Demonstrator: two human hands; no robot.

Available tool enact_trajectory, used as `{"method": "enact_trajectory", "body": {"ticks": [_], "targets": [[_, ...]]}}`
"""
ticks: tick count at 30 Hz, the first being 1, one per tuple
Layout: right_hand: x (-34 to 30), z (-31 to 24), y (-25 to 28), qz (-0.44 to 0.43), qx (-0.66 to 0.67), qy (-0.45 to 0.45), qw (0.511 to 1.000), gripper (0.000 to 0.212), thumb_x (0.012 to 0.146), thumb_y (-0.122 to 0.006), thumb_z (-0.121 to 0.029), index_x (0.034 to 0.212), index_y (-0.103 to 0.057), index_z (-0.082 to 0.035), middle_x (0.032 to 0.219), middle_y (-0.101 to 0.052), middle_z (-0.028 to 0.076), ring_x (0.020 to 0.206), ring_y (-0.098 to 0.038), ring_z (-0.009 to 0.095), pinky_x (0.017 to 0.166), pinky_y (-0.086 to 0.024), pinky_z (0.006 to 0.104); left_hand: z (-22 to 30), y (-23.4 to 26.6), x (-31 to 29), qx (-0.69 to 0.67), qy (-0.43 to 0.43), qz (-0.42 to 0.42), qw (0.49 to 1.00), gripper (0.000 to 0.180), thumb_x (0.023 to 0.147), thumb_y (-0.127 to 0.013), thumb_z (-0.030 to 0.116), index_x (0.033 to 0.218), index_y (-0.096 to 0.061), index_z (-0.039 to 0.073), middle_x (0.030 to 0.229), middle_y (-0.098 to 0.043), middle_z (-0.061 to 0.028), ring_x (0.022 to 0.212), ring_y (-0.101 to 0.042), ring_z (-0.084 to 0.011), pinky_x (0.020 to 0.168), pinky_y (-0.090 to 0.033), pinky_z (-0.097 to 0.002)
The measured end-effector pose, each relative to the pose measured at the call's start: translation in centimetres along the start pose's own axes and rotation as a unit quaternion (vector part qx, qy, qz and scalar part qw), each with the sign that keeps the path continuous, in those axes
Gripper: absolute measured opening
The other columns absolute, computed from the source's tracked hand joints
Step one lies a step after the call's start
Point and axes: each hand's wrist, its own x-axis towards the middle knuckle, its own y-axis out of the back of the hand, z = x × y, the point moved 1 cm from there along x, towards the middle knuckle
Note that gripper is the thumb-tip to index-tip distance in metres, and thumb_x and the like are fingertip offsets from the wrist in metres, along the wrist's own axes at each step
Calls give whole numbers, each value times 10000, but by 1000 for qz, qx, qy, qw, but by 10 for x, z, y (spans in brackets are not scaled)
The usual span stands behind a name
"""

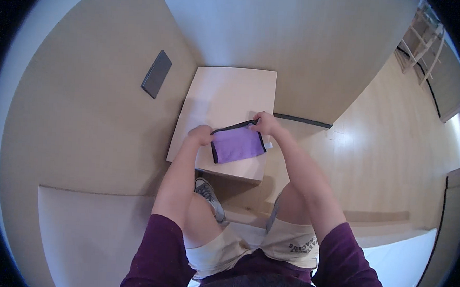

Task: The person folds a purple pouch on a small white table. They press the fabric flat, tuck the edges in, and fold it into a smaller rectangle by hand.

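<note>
Folding appears under way: the left hand (200, 135) pinches the purple, dark-edged cloth (238, 144) at nine o'clock, the right hand (265, 123) grips its one-o'clock corner (pale wooden table (225, 88) beneath); flattening seems next.

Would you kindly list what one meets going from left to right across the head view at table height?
Dark wall panel → left hand → purple cloth → right hand → dark strip along the wall base → wooden ladder-like rack.

Beige walls (86, 110), pale wooden floor (386, 136)
</note>
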Motion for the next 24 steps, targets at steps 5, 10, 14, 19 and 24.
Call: {"method": "enact_trajectory", "body": {"ticks": [5,10,14,19,24], "targets": [[4,-12,-18,-62,-141,-57,986,661,630,-768,-180,1224,-517,-34,1114,-603,190,1031,-589,320,894,-484,373,3,0,4,-40,10,72,997,372,741,-673,290,1019,-656,43,1090,-635,-179,1054,-595,-321,906,-473,-414],[8,-26,-18,-39,-193,-66,978,585,688,-694,-131,1244,-513,-100,1312,-431,228,1105,-529,393,953,-457,407,11,9,5,-88,-50,31,994,391,702,-679,228,1027,-652,12,1068,-635,-210,1028,-606,-331,891,-473,-405],[1,-35,-32,-21,-203,-101,974,490,727,-633,-81,1207,-549,-135,1346,-346,226,1133,-496,410,971,-442,427,5,-11,9,-120,-9,40,992,378,681,-674,225,986,-666,1,995,-647,-232,959,-631,-341,852,-487,-396],[11,-25,-28,15,-264,-93,960,305,749,-601,-73,1051,-617,-112,1234,-439,162,1100,-511,346,940,-454,433,14,-26,5,-387,-4,53,920,284,716,-708,201,923,-694,7,870,-692,-151,803,-664,-245,761,-502,-347],[7,-15,-20,44,-242,-148,958,263,729,-644,-122,990,-610,-134,1070,-584,88,1052,-567,279,861,-475,427,21,-34,2,-442,59,45,894,395,674,-807,211,967,-657,-7,867,-656,-84,794,-593,-179,745,-462,-307]]}}
